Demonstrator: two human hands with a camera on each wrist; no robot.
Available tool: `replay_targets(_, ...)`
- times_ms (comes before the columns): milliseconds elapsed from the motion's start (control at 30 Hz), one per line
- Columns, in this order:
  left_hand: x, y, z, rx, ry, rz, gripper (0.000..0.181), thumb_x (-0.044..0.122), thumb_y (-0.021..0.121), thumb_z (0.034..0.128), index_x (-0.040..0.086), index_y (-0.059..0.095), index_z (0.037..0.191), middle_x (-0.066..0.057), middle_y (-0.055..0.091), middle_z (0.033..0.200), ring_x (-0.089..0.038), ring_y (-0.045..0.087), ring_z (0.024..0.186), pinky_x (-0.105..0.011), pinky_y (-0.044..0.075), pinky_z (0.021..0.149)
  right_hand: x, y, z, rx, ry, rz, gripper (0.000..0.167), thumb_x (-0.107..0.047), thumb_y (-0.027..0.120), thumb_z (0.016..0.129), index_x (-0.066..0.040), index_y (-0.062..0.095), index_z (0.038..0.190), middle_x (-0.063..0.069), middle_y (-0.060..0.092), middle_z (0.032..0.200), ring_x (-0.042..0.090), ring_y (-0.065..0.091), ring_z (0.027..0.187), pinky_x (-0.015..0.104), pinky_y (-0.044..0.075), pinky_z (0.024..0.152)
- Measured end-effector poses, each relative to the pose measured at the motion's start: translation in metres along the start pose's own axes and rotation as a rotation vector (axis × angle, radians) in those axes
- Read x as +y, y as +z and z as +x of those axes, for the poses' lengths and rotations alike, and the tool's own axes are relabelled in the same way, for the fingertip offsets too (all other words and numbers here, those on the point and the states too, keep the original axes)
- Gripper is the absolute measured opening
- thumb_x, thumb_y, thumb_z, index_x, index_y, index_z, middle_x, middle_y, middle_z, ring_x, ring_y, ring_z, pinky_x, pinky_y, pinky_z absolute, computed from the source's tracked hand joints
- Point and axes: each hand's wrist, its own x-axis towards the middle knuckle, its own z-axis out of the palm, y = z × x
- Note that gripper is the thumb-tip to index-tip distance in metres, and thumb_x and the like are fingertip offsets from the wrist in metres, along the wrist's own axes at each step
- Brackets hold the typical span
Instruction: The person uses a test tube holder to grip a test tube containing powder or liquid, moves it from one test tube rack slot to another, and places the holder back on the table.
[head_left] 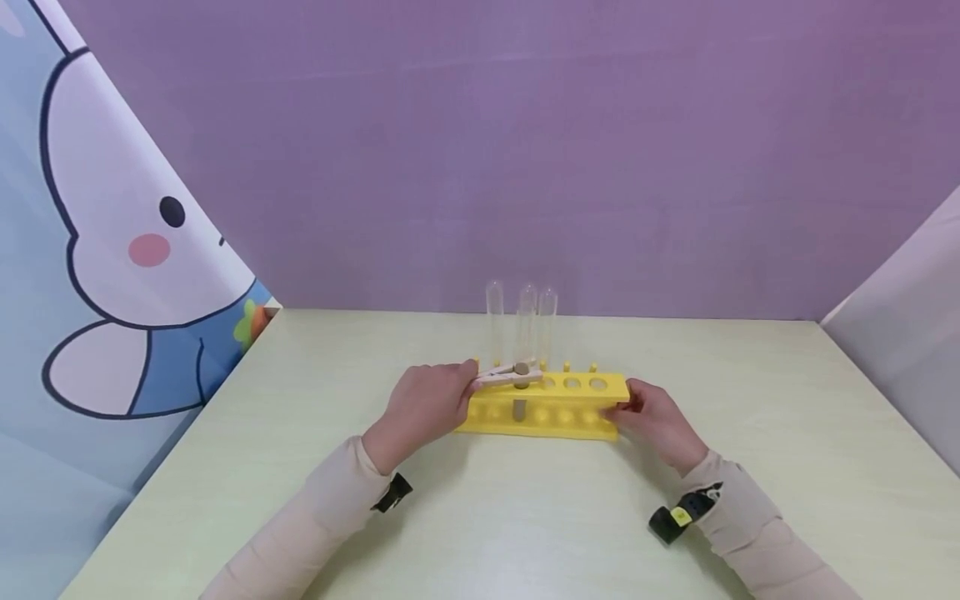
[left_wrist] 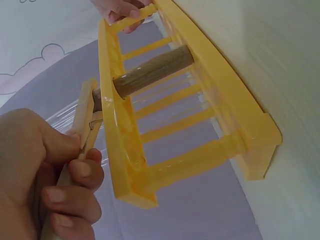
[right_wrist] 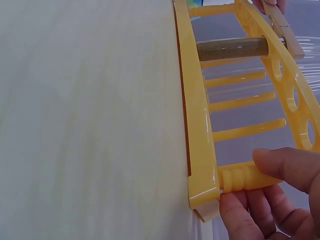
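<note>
A yellow test tube rack (head_left: 543, 428) stands on the table, holding a test tube (left_wrist: 155, 71) filled with grey-brown material. My left hand (head_left: 423, 412) is at the rack's left end and grips a wooden test tube holder (left_wrist: 86, 112). The holder's jaws sit around the tube's upper end, just above the rack's top plate. At the other end, my right hand (head_left: 663, 425) pinches the rack's end post (right_wrist: 250, 176) between thumb and fingers. The tube's lower end reaches the rack's base.
Three clear test tubes (head_left: 495, 321) stand upside down along the rack's back, near several yellow pegs (head_left: 567, 367). The pale table (head_left: 525, 517) meets a purple backdrop (head_left: 525, 167) behind. A cartoon-printed cloth (head_left: 112, 367) hangs at the left.
</note>
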Motion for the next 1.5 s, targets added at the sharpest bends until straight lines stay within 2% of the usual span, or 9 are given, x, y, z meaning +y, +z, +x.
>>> replay_targets(167, -0.001, 0.003, 0.001, 0.029, 0.005, 0.031, 0.022, 0.025, 0.057, 0.0930, 0.013, 0.048, 0.076, 0.007, 0.028, 0.051, -0.009, 0.024, 0.042, -0.022, 0.020, 0.039, 0.000, 0.000, 0.000, 0.006, 0.015, -0.013, 0.040, -0.008, 0.066, 0.086, 0.006, 0.052, 0.120, 0.015, 0.058, 0.105, 0.022, 0.048, 0.086, 0.024, 0.045, 0.068)
replay_targets(400, -0.001, 0.005, 0.001, 0.057, -0.021, 0.027, 0.022, 0.025, 0.059, 0.0912, 0.015, 0.049, 0.074, 0.006, 0.031, 0.051, -0.010, 0.025, 0.042, -0.023, 0.020, 0.038, 0.001, -0.001, 0.001, -0.005, 0.019, -0.009, 0.040, -0.009, 0.066, 0.086, 0.005, 0.052, 0.121, 0.015, 0.058, 0.106, 0.022, 0.048, 0.086, 0.024, 0.045, 0.069)
replay_targets(733, -0.002, 0.002, 0.001, 0.105, -0.024, 0.014, 0.024, 0.023, 0.060, 0.0901, 0.015, 0.048, 0.071, 0.008, 0.023, 0.050, -0.008, 0.019, 0.043, -0.022, 0.016, 0.039, 0.000, -0.001, 0.000, -0.003, 0.016, -0.015, 0.039, -0.008, 0.066, 0.087, 0.006, 0.052, 0.120, 0.016, 0.058, 0.107, 0.022, 0.048, 0.086, 0.023, 0.046, 0.069)
replay_targets(900, -0.003, -0.003, 0.002, 0.124, -0.024, 0.009, 0.026, 0.022, 0.060, 0.0899, 0.015, 0.046, 0.069, 0.008, 0.022, 0.049, -0.007, 0.017, 0.043, -0.022, 0.015, 0.039, 0.000, 0.000, 0.000, -0.004, 0.021, -0.011, 0.040, -0.009, 0.067, 0.086, 0.006, 0.052, 0.121, 0.015, 0.058, 0.106, 0.021, 0.048, 0.085, 0.023, 0.046, 0.068)
replay_targets(1167, -0.003, -0.015, 0.006, 0.100, -0.034, 0.003, 0.026, 0.024, 0.059, 0.0914, 0.015, 0.048, 0.069, 0.008, 0.023, 0.049, -0.008, 0.018, 0.043, -0.022, 0.016, 0.039, 0.001, -0.001, 0.000, -0.001, 0.013, -0.012, 0.039, -0.009, 0.067, 0.086, 0.006, 0.052, 0.120, 0.014, 0.057, 0.104, 0.021, 0.047, 0.085, 0.024, 0.044, 0.067)
replay_targets(1500, -0.005, -0.025, 0.010, 0.116, -0.040, -0.012, 0.027, 0.022, 0.059, 0.0907, 0.016, 0.046, 0.068, 0.007, 0.023, 0.049, -0.008, 0.019, 0.043, -0.024, 0.016, 0.040, 0.000, -0.002, 0.001, -0.005, 0.019, -0.031, 0.042, -0.012, 0.067, 0.087, 0.005, 0.052, 0.122, 0.015, 0.058, 0.108, 0.022, 0.048, 0.087, 0.025, 0.045, 0.069)
